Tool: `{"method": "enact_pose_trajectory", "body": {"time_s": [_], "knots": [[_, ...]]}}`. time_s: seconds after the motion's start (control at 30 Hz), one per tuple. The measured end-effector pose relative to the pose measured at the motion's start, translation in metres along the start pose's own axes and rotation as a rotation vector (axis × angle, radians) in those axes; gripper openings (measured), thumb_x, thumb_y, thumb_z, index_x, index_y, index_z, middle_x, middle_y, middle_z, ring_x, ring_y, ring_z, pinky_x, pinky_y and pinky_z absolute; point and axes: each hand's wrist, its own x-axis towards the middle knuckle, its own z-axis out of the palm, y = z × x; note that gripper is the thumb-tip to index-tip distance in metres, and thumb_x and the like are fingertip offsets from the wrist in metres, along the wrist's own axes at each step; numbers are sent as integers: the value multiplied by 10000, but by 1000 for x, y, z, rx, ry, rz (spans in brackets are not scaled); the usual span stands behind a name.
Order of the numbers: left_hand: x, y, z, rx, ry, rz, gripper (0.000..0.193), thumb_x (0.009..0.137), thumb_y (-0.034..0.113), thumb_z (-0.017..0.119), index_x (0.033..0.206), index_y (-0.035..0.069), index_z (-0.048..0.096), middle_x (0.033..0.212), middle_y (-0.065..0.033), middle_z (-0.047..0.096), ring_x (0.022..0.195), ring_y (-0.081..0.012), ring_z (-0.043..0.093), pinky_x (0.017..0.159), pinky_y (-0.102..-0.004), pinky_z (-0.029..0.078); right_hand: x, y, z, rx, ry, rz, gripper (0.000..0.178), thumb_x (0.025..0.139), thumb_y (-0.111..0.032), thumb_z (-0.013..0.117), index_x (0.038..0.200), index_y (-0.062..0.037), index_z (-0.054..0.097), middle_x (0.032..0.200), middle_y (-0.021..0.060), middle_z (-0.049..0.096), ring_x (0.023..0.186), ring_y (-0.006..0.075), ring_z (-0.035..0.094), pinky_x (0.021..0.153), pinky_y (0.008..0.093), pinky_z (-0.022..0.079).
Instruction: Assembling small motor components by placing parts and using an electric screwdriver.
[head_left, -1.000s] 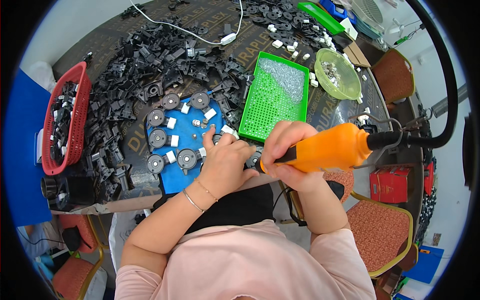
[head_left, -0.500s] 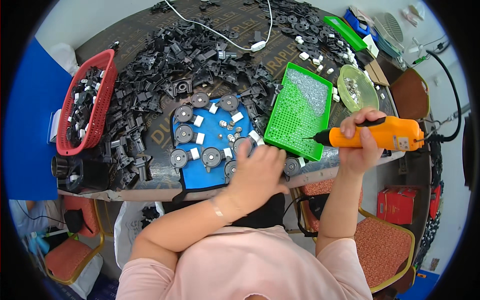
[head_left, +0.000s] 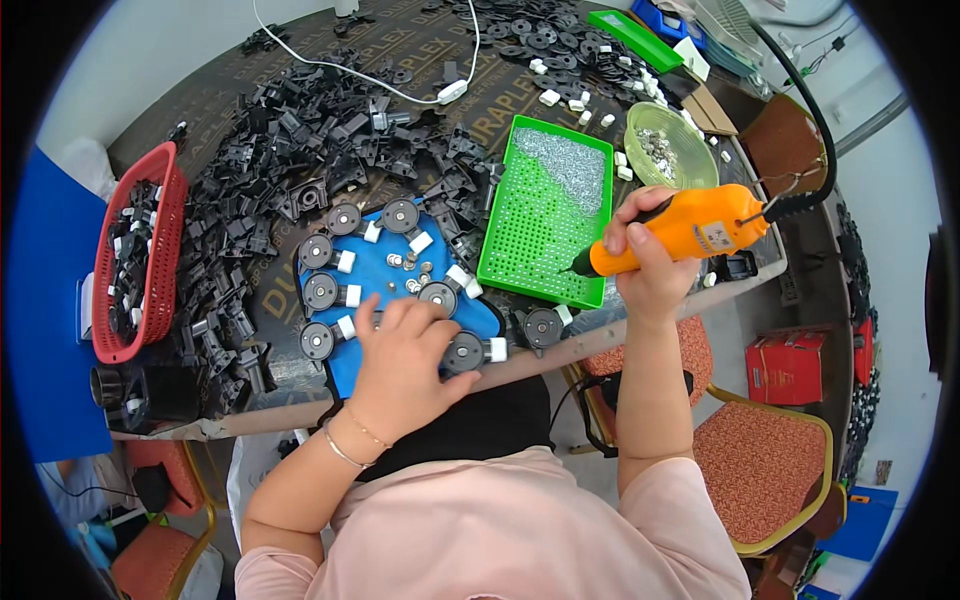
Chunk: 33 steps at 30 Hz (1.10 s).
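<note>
My right hand (head_left: 655,262) grips an orange electric screwdriver (head_left: 700,232), its dark tip pointing left over the lower part of a green perforated tray (head_left: 545,235) that holds many small silver screws. My left hand (head_left: 405,355) is over the near part of a blue mat (head_left: 375,262), fingers spread and thumb stretched out. Beside the thumb lies a round black part (head_left: 465,352) with a white block; whether they touch is unclear. Several similar parts ring the mat, around small silver metal pieces (head_left: 410,265). My fingers cover at least one of them partly.
A pile of black plastic brackets (head_left: 270,150) spreads over the table's left and back. At the left stands a red basket (head_left: 160,270) of parts; at the right, a yellow-green bowl (head_left: 675,145) of metal pieces. A black cable (head_left: 815,120) runs from the screwdriver. Chairs stand below.
The view has shifted, so the table lies further left in it. My left hand has moved left across the mat's near side. The screwdriver stays in my right hand, over the tray.
</note>
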Motion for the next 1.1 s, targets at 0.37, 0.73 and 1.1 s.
{"method": "enact_pose_trajectory", "body": {"time_s": [0.37,0.73,1.1], "knots": [[30,1,21,111,-44,135,409,594,344,785,899,104,658,1145,-24,549,1120,-227,450,1026,-560,166,-2,5,3,-4,-31,23,243,762,29,584,988,-1,499,854,125,543,606,172,535,567,282,457],[32,-7,27,109,-60,176,465,604,429,772,960,143,683,1086,60,589,1110,-199,458,1051,-577,105,3,-23,10,190,-135,-45,218,790,-31,610,977,-23,498,862,116,520,616,158,531,561,283,453],[31,-6,29,61,-9,183,390,583,383,783,847,116,677,1026,36,586,1121,-221,453,1052,-576,134,-27,-23,49,83,-316,34,251,774,-71,686,941,-12,508,827,114,536,532,149,541,511,264,466]]}}
